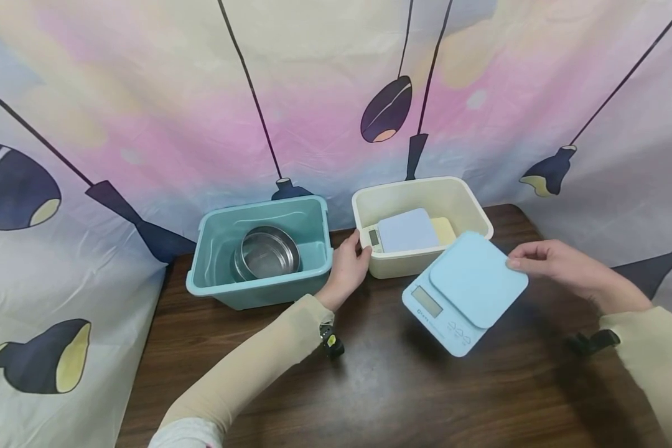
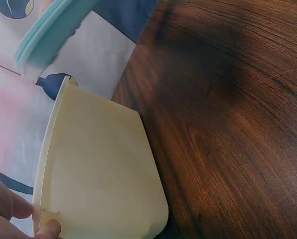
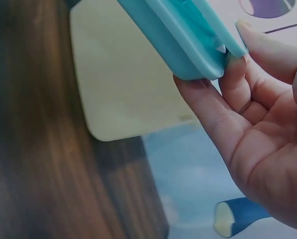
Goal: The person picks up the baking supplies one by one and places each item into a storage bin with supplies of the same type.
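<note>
My right hand (image 1: 560, 267) pinches the edge of a light blue kitchen scale (image 1: 465, 292), thumb on top and fingers underneath. The scale is tilted above the table, its display and buttons facing up. In the right wrist view, the fingers grip the scale's corner (image 3: 193, 55). My left hand (image 1: 347, 264) pinches the near left corner of a cream bin (image 1: 403, 266), thumb outside the rim. Inside that bin lie a lavender-topped kitchen scale (image 1: 409, 231) and a pale yellow item (image 1: 443, 230) partly hidden beside it.
Left of the cream bin stands a teal bin (image 1: 280, 290) holding round metal pans (image 1: 269, 252). Both bins stand at the back of a dark wooden table (image 1: 358, 392), against a patterned cloth (image 1: 313, 93).
</note>
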Tool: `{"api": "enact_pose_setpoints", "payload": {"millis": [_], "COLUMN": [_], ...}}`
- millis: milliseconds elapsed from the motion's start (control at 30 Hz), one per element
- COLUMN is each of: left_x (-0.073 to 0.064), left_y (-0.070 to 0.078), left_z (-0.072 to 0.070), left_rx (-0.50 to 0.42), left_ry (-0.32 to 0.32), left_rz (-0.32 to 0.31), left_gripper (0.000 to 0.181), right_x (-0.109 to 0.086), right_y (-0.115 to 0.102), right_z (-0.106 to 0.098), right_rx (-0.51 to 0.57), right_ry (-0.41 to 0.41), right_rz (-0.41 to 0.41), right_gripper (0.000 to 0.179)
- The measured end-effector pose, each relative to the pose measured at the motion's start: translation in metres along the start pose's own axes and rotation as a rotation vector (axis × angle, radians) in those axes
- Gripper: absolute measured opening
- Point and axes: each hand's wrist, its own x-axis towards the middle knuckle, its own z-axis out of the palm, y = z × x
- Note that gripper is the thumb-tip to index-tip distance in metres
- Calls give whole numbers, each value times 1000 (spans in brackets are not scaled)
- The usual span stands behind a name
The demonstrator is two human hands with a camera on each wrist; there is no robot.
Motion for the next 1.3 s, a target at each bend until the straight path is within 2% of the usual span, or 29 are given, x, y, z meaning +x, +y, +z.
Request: {"api": "enact_pose_setpoints", "payload": {"millis": [200, 333, 433, 533, 667, 733, 933, 1100, 1300], "left_x": [0, 0, -1, -1, -1, -1, -2, -2, -2], "left_y": [0, -1, 0, -1, -2, -2, -1, -1, 1], "left_z": [0, 0, 0, 0, -1, -1, -1, 0, 0], "left_rx": [20, 23, 14, 6, -2, -7, -8, 18, 0], "left_ry": [2, 5, 7, 8, 4, -1, -11, -5, -9], "left_rz": [-1, 8, 14, 14, 16, 18, 14, 16, 8], "left_gripper": [55, 55, 54, 54, 54, 54, 56, 55, 56], "right_x": [6, 17, 29, 44, 67, 77, 103, 122, 135], "right_y": [-10, -18, -25, -31, -37, -41, -53, -57, -57], "right_z": [-20, -32, -38, -39, -32, -27, -6, 10, 22], "right_rx": [21, 148, 254, 309, 310, 299, 258, 210, 143], "right_ry": [41, 74, 103, 140, 182, 203, 222, 189, 174], "right_rz": [-29, -23, 26, 84, 120, 132, 165, 219, 258], "right_gripper": [24, 25, 23, 25, 63, 74, 65, 60, 55]}}
